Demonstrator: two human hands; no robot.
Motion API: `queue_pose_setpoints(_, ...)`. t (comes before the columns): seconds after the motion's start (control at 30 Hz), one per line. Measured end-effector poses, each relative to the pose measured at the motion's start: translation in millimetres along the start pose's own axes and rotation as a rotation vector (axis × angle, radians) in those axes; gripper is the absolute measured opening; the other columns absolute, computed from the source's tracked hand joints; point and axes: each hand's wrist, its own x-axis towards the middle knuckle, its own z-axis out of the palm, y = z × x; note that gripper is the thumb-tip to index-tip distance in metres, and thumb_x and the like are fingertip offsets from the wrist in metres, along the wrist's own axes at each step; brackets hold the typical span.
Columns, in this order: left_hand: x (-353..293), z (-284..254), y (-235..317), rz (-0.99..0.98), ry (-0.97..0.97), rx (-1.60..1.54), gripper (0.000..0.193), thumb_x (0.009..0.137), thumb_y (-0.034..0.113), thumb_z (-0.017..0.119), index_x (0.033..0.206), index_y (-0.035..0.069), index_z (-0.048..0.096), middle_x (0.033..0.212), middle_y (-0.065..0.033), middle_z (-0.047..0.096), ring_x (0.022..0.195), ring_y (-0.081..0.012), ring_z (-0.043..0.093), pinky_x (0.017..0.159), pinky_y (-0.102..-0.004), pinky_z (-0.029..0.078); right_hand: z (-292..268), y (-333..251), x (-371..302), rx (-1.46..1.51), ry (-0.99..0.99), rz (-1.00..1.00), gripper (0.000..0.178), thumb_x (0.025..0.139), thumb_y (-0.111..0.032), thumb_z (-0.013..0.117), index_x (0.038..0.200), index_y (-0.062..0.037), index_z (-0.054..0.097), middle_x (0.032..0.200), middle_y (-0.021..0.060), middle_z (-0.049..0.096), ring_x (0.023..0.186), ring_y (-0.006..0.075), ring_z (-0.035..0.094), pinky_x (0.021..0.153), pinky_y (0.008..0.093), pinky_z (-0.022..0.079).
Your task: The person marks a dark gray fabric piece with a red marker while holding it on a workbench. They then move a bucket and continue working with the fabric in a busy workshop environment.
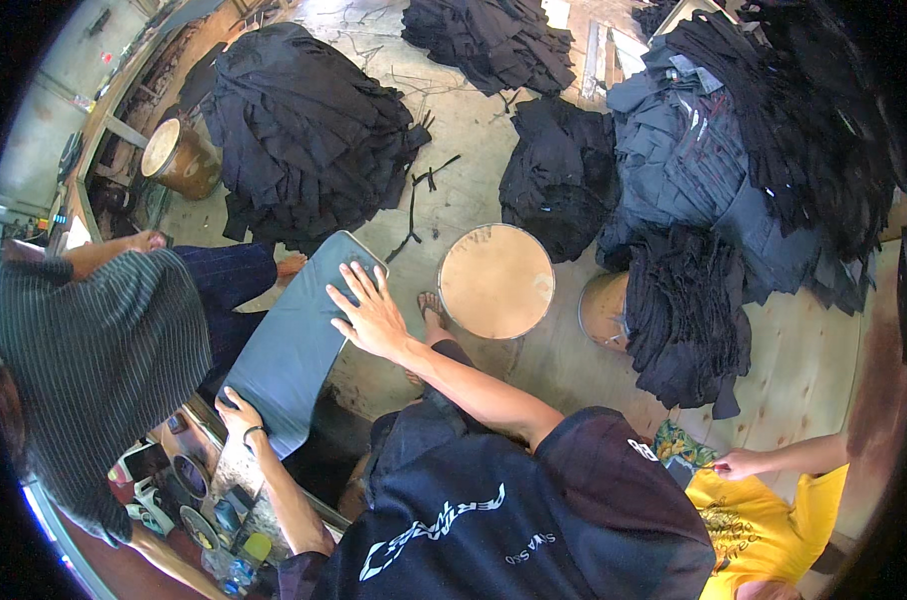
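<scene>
Right hand (374,315) flat and open on blue-grey fabric panel (294,345) at centre-left, left hand (239,412) gripping its lower edge — fingers partly hidden, round wooden stool (496,281) beside, lower frame blocked by dark shirt (494,510).

Under your hands the grey-blue panel (292,345) is woven cloth, matt and smooth, without sheen. The black heaps (309,130) around you are matt cloth too, soft and creased in layers; the slate-blue pile (689,160) looks like heavier denim. The round stool top (496,281) is smooth, pale, faintly glossy. The floor (814,350) is bare, dull wood planking.
</scene>
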Motion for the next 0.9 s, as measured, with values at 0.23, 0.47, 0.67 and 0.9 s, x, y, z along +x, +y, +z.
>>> queue_pose_setpoints(0.23, -96, -6, 119, 0.338, 0.14, -0.003, 0.074, 0.109, 0.052, 0.06, 0.17, 0.017, 0.039, 0.177, -0.0211, 0.03, 0.162, -0.0446, 0.03, 0.122, -0.0748, 0.028, -30, 63, -73, 0.247, 0.153, 0.284, 0.049, 0.102, -0.038, 0.074, 0.141, -0.0093, 0.067, 0.16, 0.0244, 0.048, 0.148, 0.0474, 0.046, 0.122, 0.0598, 0.038)
queue_pose_setpoints(0.47, -134, 16, 270, 0.575, -0.152, 0.102, 0.075, 0.109, 0.049, 0.058, 0.173, 0.018, 0.035, 0.181, -0.0162, 0.025, 0.168, -0.0416, 0.018, 0.128, -0.0745, 0.012, -21, 276, -202, 0.042, -0.392, 1.048, 0.076, 0.11, -0.055, 0.053, 0.164, -0.0035, 0.042, 0.172, 0.0296, 0.033, 0.161, 0.0474, 0.028, 0.13, 0.0645, 0.027)
queue_pose_setpoints(0.67, -134, 19, 285, 0.565, -0.149, 0.107, 0.074, 0.111, 0.052, 0.05, 0.173, 0.013, 0.034, 0.18, -0.0182, 0.027, 0.167, -0.0433, 0.02, 0.13, -0.069, 0.013, 29, 420, -223, -0.01, -0.338, 1.428, 0.098, 0.104, -0.062, 0.058, 0.171, 0.0001, 0.023, 0.179, 0.0272, 0.018, 0.166, 0.0449, 0.02, 0.126, 0.072, 0.029)
queue_pose_setpoints(0.9, -135, 18, 293, 0.589, -0.147, 0.069, 0.082, 0.111, 0.061, 0.044, 0.169, 0.002, 0.038, 0.176, -0.0247, 0.032, 0.165, -0.0449, 0.023, 0.132, -0.061, 0.014, 119, 373, -192, -0.337, -0.701, 1.006, 0.099, 0.104, -0.057, 0.062, 0.173, 0.0, 0.019, 0.179, 0.0285, 0.017, 0.166, 0.0471, 0.017, 0.133, 0.0657, 0.015)
